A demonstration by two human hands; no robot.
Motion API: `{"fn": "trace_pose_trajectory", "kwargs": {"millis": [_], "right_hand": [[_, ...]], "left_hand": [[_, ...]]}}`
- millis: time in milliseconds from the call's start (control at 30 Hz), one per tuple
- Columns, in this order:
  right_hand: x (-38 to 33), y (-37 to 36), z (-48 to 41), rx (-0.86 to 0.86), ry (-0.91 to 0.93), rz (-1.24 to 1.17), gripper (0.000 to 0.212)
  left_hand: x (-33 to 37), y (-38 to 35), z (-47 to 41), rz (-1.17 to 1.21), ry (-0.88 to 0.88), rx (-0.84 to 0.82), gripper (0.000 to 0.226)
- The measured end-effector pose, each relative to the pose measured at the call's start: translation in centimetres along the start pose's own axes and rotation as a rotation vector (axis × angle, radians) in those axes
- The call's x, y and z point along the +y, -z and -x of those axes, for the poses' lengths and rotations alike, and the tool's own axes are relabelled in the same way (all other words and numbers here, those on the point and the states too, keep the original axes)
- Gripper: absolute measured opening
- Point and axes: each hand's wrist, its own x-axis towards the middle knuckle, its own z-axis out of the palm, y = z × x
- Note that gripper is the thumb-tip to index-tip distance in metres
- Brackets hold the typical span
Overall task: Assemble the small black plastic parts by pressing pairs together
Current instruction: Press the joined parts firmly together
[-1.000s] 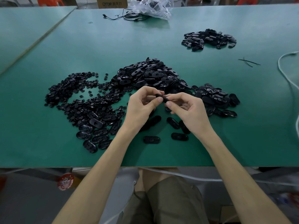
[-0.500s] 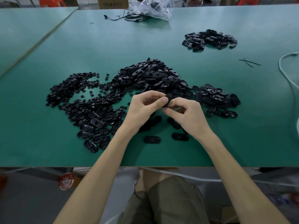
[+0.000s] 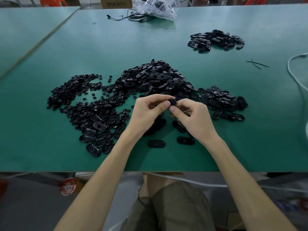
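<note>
Left hand (image 3: 148,112): fingers curled, thumb and forefinger pinching the black part (image 3: 172,102) from its 9 o'clock side.
Right hand (image 3: 193,117): curled too, pinching the same part from 5 o'clock.
Black part: held above the green table (image 3: 116,47), between both hands' fingertips; single or paired, cannot tell.
Oval heap (image 3: 155,77): 12 o'clock of hands, just beyond.
Small round pieces (image 3: 80,97): 9 o'clock, spread wide.
Side cluster (image 3: 223,102): 3 o'clock, near.
Far pile (image 3: 215,40): 1 o'clock, well apart.

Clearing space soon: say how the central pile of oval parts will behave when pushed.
The central pile would probably spread, not shift whole: its parts lie loose and overlapping. Glossy, hard-looking shells likely slide on the green table.
</note>
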Motion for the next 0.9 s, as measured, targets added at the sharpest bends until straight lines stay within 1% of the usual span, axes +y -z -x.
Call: {"fn": "trace_pose_trajectory", "kwargs": {"millis": [33,133,467,900], "right_hand": [[-0.13,0.05,0.04,0.019,-0.007,-0.049,0.002],[-0.4,0.12,0.11,0.058,-0.001,-0.131,0.011],[-0.49,0.43,0.13,0.082,-0.006,-0.113,0.01],[-0.62,0.49,0.37,0.103,0.008,-0.117,0.01]], "left_hand": [[-0.01,0.02,0.04,0.003,0.0,0.014,0.017],[0.06,0.07,0.11,0.006,0.016,0.013,0.017],[-0.03,-0.26,0.12,-0.053,0.044,-0.018,0.021],[0.13,-0.31,0.18,-0.057,0.056,0.0,0.023]]}}
